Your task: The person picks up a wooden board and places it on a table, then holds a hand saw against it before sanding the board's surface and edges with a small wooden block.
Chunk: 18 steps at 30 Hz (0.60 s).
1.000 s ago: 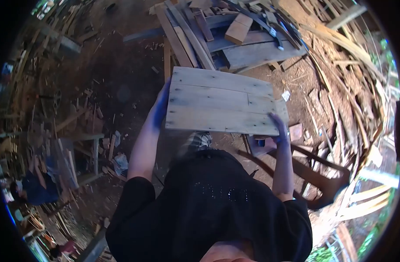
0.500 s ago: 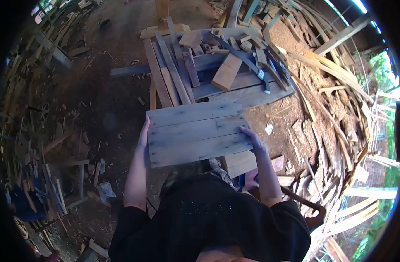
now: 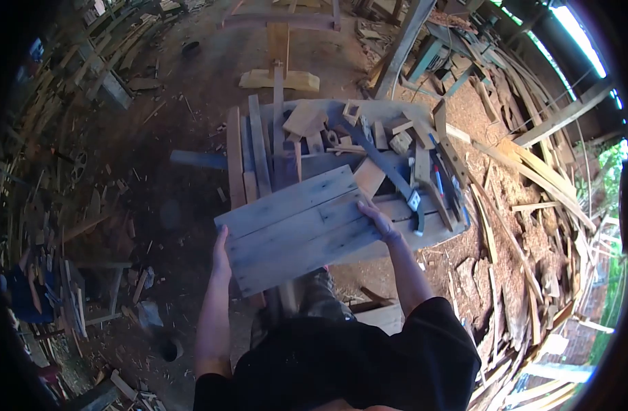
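A flat panel of joined grey planks (image 3: 297, 229) with small dark nail marks is held in front of my body, its right side tilted up toward the workbench. My left hand (image 3: 221, 252) grips the panel's left edge, fingers partly hidden by it. At the right edge, my right hand (image 3: 379, 220) has its thumb on top and the other fingers out of sight beneath. Behind the panel is a low workbench (image 3: 396, 109), holding long boards (image 3: 260, 147), wood blocks (image 3: 305, 118) and a dark bar tool with a metal fitting (image 3: 414, 201).
Beyond the workbench is a wooden stand (image 3: 278, 80). Scrap wood and shavings (image 3: 495, 253) cover the ground on the right. A post (image 3: 404, 44) rises behind the bench. More scraps lie at the left, near a dark round container (image 3: 170, 349).
The panel has turned, its right side rising and its left side dropping, with both hands still on it. The view has shifted, so more of the ground beyond the workbench shows.
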### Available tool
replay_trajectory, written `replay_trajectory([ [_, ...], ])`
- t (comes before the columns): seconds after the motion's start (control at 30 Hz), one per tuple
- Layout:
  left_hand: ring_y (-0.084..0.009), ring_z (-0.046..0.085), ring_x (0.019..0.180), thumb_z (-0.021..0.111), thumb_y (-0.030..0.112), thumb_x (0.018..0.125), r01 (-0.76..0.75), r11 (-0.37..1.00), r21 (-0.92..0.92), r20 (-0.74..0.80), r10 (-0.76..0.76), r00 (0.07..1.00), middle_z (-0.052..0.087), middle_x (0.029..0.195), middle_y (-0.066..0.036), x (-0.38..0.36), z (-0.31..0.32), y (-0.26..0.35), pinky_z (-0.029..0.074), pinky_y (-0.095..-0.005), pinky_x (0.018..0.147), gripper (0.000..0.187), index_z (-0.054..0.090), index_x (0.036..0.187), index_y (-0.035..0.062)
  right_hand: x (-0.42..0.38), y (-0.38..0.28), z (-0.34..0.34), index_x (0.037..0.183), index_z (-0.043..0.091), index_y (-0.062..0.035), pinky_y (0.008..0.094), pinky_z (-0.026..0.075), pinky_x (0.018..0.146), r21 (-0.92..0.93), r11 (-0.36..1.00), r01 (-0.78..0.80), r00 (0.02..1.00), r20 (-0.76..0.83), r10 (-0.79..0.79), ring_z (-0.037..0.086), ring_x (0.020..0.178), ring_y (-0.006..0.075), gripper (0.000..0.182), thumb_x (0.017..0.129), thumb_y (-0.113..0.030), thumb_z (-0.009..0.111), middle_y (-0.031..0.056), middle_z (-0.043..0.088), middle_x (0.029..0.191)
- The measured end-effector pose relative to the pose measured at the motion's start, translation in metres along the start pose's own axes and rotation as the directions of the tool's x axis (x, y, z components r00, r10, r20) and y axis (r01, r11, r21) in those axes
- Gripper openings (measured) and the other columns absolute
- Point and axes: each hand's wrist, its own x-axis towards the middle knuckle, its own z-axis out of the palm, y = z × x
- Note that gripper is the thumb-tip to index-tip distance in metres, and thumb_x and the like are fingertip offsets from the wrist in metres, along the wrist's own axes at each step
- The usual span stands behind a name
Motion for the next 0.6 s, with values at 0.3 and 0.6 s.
replay_trajectory([
  [0.3,-0.0248,0.047,0.131,0.055,0.057,0.097,-0.015,0.988,0.153,-0.259,0.055,0.964,0.050,0.144,-0.013,0.066,0.031,-0.017,0.035,-0.0396,0.111,0.076,0.044,0.146,0.0001,0.084,-0.030,-0.041,0.160,0.019,-0.0129,0.0329,0.027,0.117,-0.040,0.998,0.050,0.996,0.074,-0.047,0.036,0.141,0.0199,0.074,0.100,-0.031,0.058,0.0098,0.035,0.157],
  [0.6,-0.0193,0.052,0.120,0.052,0.044,0.103,-0.170,0.891,0.422,-0.252,0.295,0.922,0.057,0.132,-0.011,0.084,0.041,-0.036,0.039,-0.0320,0.105,0.057,0.052,0.135,-0.0039,0.101,-0.022,-0.052,0.157,0.032,-0.0135,0.0318,0.033,0.113,-0.159,0.982,0.103,0.995,-0.002,-0.104,0.043,0.135,0.0175,0.066,0.100,-0.033,0.060,0.0095,0.047,0.149],
])
